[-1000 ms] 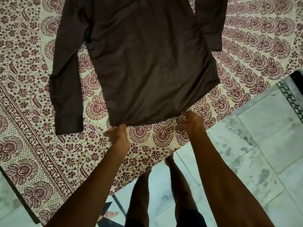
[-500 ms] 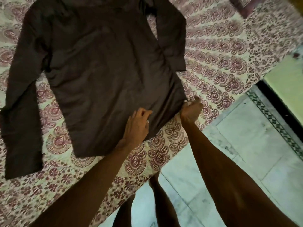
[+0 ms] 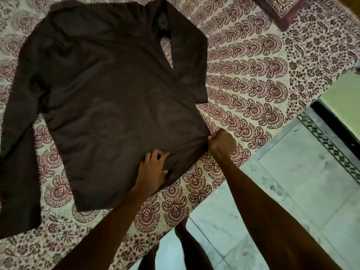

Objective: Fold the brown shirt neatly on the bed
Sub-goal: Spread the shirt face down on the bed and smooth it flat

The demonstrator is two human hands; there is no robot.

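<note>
Pale marble floor runs up to the edge of the bed, where the person's bare legs stand close against it. Nearest on the patterned bedspread, the left hand lies spread and released, palm pressing down on the hem of the brown shirt. Just beside it, the right hand is clenched on the shirt's hem corner, bunching the cloth. Beyond, the shirt lies flat with both long sleeves out. A printed pillow sits at the far corner.
</note>
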